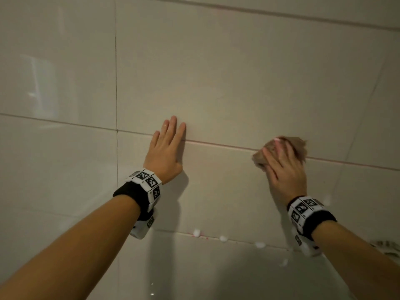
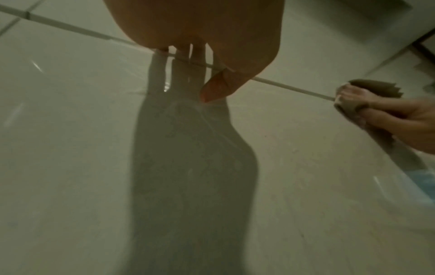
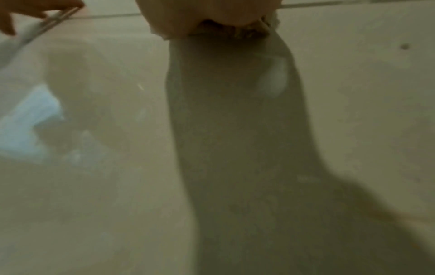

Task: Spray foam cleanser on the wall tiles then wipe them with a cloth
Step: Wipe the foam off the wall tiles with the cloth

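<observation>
Glossy beige wall tiles (image 1: 238, 83) fill the head view. My left hand (image 1: 167, 148) lies flat on the wall across a grout line, fingers straight, holding nothing; the left wrist view shows its palm (image 2: 212, 37) and thumb on the tile. To its right, my right hand (image 1: 283, 167) holds a crumpled brown cloth (image 1: 299, 144) against the wall on the same grout line, fingers laid over it. In the left wrist view the cloth (image 2: 367, 87) bunches under those fingers (image 2: 400, 119). White foam blobs (image 1: 196, 232) cling along the lower grout line. No spray can is in view.
A smear of foam (image 3: 274, 81) sits on the tile below the cloth (image 3: 233, 31). A dark vertical grout line (image 1: 116, 83) runs left of my left hand. A white glossy surface (image 1: 216, 276) lies under the tiles, and a patterned object (image 1: 387, 247) shows at the right edge.
</observation>
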Demonstrator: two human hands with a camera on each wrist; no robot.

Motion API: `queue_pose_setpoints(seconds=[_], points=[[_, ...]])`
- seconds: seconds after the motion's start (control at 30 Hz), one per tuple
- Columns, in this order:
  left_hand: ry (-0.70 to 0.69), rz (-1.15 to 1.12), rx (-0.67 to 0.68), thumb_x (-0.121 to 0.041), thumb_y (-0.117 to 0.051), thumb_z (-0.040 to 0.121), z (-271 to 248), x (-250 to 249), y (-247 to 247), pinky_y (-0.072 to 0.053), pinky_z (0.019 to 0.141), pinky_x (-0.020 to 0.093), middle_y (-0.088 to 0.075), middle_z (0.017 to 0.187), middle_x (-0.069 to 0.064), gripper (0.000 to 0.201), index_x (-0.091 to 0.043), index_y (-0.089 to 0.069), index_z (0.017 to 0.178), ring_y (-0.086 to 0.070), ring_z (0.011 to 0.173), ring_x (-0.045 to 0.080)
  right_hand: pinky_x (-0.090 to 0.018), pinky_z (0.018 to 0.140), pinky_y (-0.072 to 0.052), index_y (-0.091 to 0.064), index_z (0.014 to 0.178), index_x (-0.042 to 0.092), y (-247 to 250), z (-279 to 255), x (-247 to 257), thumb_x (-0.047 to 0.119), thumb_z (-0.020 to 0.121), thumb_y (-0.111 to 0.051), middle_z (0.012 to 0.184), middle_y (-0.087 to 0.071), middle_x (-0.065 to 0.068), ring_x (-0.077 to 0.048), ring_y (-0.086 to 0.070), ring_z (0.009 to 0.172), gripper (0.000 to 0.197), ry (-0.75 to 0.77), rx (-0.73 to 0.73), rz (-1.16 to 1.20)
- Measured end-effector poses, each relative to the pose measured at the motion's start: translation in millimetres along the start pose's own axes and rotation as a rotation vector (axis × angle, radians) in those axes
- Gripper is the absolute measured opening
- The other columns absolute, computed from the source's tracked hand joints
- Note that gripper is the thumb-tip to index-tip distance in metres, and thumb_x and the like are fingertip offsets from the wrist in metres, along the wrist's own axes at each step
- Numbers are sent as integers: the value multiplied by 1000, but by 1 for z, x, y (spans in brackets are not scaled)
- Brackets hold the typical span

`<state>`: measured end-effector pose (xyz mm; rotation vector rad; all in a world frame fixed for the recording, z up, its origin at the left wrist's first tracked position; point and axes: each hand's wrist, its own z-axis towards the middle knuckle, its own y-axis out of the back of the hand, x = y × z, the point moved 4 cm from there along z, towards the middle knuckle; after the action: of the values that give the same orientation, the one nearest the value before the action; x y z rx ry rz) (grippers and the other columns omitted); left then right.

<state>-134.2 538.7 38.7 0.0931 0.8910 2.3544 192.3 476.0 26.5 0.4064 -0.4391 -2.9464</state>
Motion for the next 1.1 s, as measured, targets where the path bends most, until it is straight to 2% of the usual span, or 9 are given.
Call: queue_pose_setpoints(seconds=[0.17,0.23,0.3,0.4,0.47,0.57,0.73,0.9,1.1], points=[[-13,2,60,-2,-55,72,3,-9,-1,3,123,45,16,164,-1,105,-24,0,159,20,148,16,-57,115,-25,-51,144,11,-10,28,17,28,102,-42,158,-34,-19,-44,-24,144,47,-248,-59,49],[-29,-20,49,-1,-55,71,6,-7,2,0,124,44,11,165,-1,103,-25,-6,159,15,151,17,-59,114,-27,-52,143,11,-19,52,45,27,100,-46,157,-36,-19,-43,-24,144,46,-155,-48,53],[-47,-32,19,0,-56,70,9,-4,6,-6,124,45,5,166,1,102,-25,-13,158,9,152,20,-59,109,-37,-53,142,13,-29,64,71,19,95,-61,155,-40,-18,-41,-29,142,47,53,6,25],[-52,-40,-23,2,-58,69,14,-4,10,-11,123,47,2,166,4,100,-24,-20,158,5,153,24,-54,106,-42,-53,143,15,-29,66,69,12,89,-70,156,-40,-15,-37,-35,142,57,213,73,-3],[-25,-41,-55,2,-59,70,19,-4,15,-10,123,48,4,166,7,100,-23,-19,158,6,153,26,-55,106,-42,-53,143,12,-16,73,51,11,89,-69,155,-41,-17,-38,-38,141,57,159,48,10],[60,-11,-107,-2,-60,74,29,-5,23,-2,123,49,9,166,12,98,-23,-14,158,9,153,30,-59,111,-36,-48,146,6,1,104,33,20,97,-45,156,-36,-21,-42,-33,143,51,-20,-17,61],[203,-32,-143,-3,-57,76,35,9,40,2,122,51,15,165,11,100,-25,-5,159,13,152,30,-54,119,-21,-39,151,8,-3,184,65,18,91,-36,160,-27,-22,-42,-23,148,62,-196,-75,128],[284,-65,-149,-1,-57,78,14,43,52,-3,124,45,6,165,17,95,-14,-8,158,6,152,34,-49,118,-25,-45,148,8,-26,224,141,18,89,-44,159,-33,-17,-35,-27,148,60,-23,-26,180],[344,-112,-75,4,-56,73,-21,79,54,-8,124,39,9,166,12,100,-11,-6,158,6,153,26,-42,110,-39,-51,145,14,-81,176,229,34,92,-60,156,-41,-10,-24,-43,140,57,273,67,144]])
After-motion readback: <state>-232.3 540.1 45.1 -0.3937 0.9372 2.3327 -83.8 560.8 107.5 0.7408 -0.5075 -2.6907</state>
